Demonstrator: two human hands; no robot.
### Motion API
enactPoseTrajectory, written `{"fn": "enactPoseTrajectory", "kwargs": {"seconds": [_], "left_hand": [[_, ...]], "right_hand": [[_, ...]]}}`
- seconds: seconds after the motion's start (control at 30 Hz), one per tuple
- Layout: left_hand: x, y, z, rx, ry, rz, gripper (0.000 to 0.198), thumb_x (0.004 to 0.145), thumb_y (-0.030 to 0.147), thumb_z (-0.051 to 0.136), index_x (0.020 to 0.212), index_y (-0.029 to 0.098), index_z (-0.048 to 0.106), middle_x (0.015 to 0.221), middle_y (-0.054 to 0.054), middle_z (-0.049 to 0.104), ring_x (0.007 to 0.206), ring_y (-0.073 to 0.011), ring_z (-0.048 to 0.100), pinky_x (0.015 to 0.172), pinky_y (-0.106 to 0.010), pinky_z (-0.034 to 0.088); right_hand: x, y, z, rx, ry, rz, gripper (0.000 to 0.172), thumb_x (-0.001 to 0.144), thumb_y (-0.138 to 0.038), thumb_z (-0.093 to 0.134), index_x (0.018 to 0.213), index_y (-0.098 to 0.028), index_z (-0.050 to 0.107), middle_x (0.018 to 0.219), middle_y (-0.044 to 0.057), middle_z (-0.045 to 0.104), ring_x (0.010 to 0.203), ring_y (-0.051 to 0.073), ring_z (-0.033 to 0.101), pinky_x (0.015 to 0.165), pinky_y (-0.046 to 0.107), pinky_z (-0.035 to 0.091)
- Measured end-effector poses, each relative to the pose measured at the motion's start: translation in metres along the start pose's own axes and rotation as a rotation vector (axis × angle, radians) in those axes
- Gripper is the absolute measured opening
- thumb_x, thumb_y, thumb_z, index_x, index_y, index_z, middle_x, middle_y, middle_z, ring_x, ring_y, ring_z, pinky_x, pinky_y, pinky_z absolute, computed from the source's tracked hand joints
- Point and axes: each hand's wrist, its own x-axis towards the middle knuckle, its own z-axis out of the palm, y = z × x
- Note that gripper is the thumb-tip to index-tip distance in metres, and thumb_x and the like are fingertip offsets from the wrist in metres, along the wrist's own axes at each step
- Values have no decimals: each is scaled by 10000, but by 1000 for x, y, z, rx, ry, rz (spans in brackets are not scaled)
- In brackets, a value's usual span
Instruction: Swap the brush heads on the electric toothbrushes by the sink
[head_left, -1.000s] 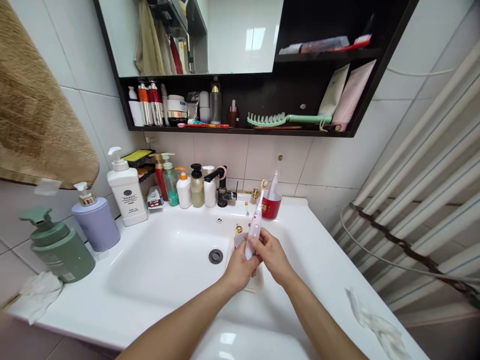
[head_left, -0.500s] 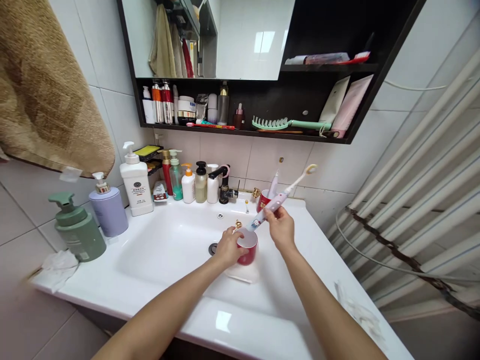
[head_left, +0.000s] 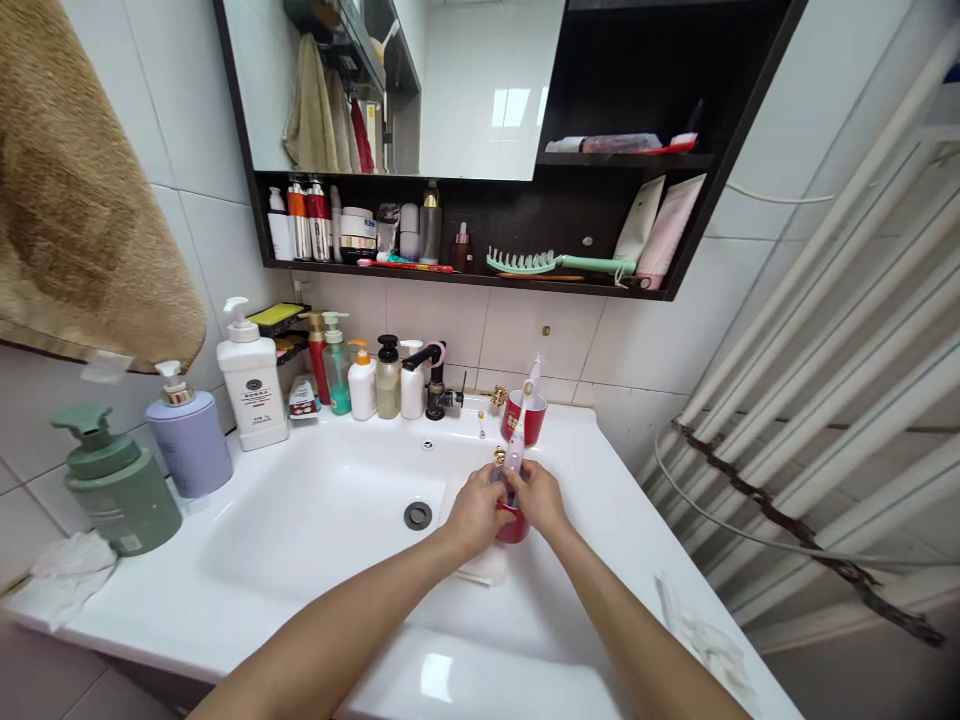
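Note:
Over the right side of the sink [head_left: 300, 530], my left hand [head_left: 474, 512] is closed around a red cup [head_left: 514, 530] with a white inside. My right hand [head_left: 541, 500] grips a pale pink electric toothbrush [head_left: 515, 450], its lower end at the cup's mouth and its head pointing up. Fingers of both hands hide the cup's rim and the handle's lower part. Behind them, a second red cup [head_left: 533, 428] stands on the sink's back ledge with another toothbrush [head_left: 535, 370] in it. A folded white cloth [head_left: 484, 570] lies below the held cup.
Pump bottles line the back ledge beside the black faucet [head_left: 435, 385]. At left are a green bottle [head_left: 124, 500], a purple bottle [head_left: 191, 445] and a white bottle [head_left: 253, 395]. A dark cabinet [head_left: 450, 280] hangs above. White pipes [head_left: 817, 400] run along the right.
My right hand has lowered the toothbrush and turned it upright, bringing it to the cup in my left hand. The hands are now close together. The view has shifted slightly.

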Motion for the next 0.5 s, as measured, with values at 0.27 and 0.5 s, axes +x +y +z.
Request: {"fn": "enactPoseTrajectory", "kwargs": {"seconds": [0.27,0.5], "left_hand": [[64,46,27,22,-97,212,83,564,135,518,647,141,524,1064,-45,405,922,-174,398,788,-285,336],[125,56,39,45,-59,219,86,581,154,518,666,140,517,1046,-50,415,934,-177,394,805,-289,328]], "right_hand": [[36,34,-63,-187,86,101,293,635,-359,387,702,-140,569,627,62,589,557,156,511,494,223,336],[94,48,-83,-249,193,160,279,639,-314,397,746,-126,572,621,72,588,545,148,505,467,213,323]]}}
